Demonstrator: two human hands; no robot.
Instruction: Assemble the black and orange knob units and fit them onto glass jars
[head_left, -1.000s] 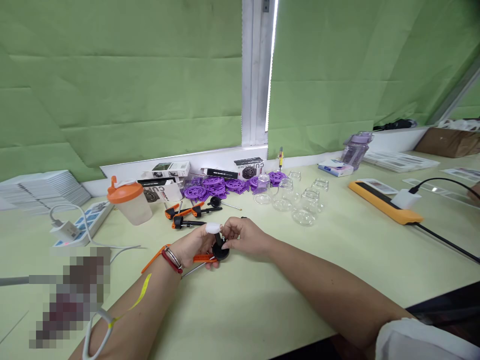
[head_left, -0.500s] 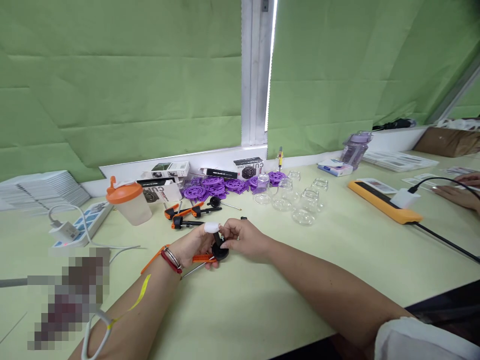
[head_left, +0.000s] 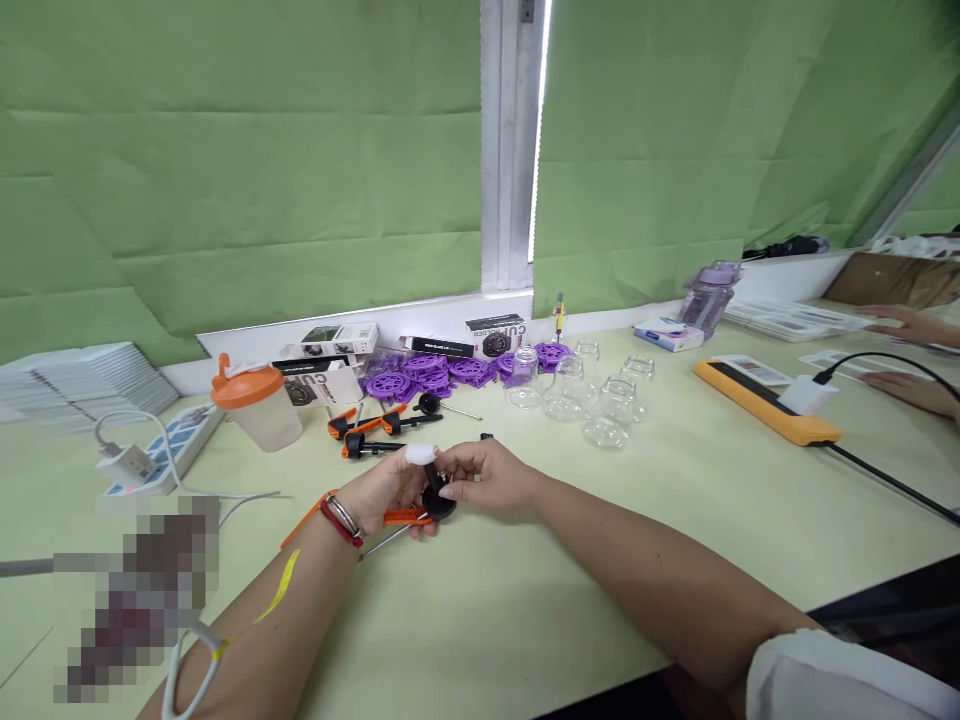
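My left hand (head_left: 386, 488), white wrap on its thumb, holds a black round part (head_left: 441, 504) with a short black arm. An orange strip (head_left: 405, 517) and a thin metal rod (head_left: 382, 543) lie beside it and extend back toward my wrist. Against the top of the black part, the thumb and fingers of my right hand (head_left: 487, 475) are closed, pinching at the spot where the arm meets the disc. What lies between those fingertips is hidden. Just beyond my hands are several black-and-orange pieces with rods (head_left: 375, 444).
Purple plastic wheels (head_left: 424, 374) and cup holder boxes (head_left: 326, 382) line the back. Clear glass jars (head_left: 606, 430) stand right of them. At left are an orange-lidded cup (head_left: 262, 410) and a power strip (head_left: 169, 445); at right, an orange power strip (head_left: 765, 405) and another person's hands (head_left: 911, 328).
My hands stay nearly in place on the black part, with only slight finger movement. At far right, one of the other person's hands now reaches farther back over the papers.
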